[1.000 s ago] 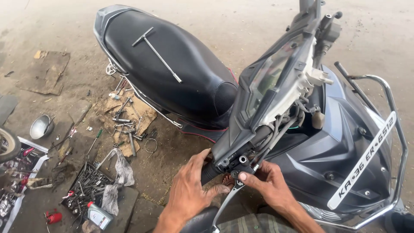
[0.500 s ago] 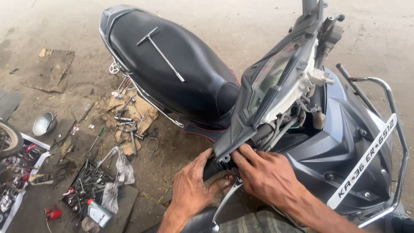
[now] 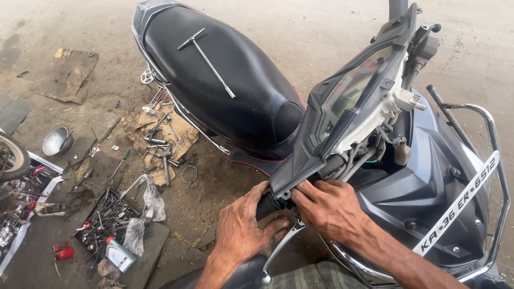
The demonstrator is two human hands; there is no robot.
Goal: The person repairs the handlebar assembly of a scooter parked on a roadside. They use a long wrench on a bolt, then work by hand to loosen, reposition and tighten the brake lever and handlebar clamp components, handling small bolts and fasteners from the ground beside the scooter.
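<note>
A grey scooter stands below me with its black seat (image 3: pixel 225 80) to the left and its front body panel (image 3: pixel 428 182) to the right. The instrument cluster housing (image 3: pixel 348 107) is loosened and tilted up, with cables showing beneath it. My left hand (image 3: pixel 241 225) is wrapped around the black handlebar grip (image 3: pixel 266 205). My right hand (image 3: pixel 329 206) presses on the handlebar just under the housing's lower edge, fingers curled on it. A silver brake lever (image 3: pixel 281 243) runs below both hands. A T-handle wrench (image 3: pixel 206 56) lies on the seat.
Tools lie scattered on cardboard (image 3: pixel 160 134) on the concrete floor left of the scooter. A tray of tools with a rag (image 3: pixel 115 214), a small oil bottle (image 3: pixel 120 256) and a metal bowl (image 3: pixel 56 140) sit further left. A chrome guard (image 3: pixel 495 176) frames the scooter's front.
My right hand has moved up from below the grip to the handlebar under the housing. My left hand stays on the grip. The view has shifted slightly.
</note>
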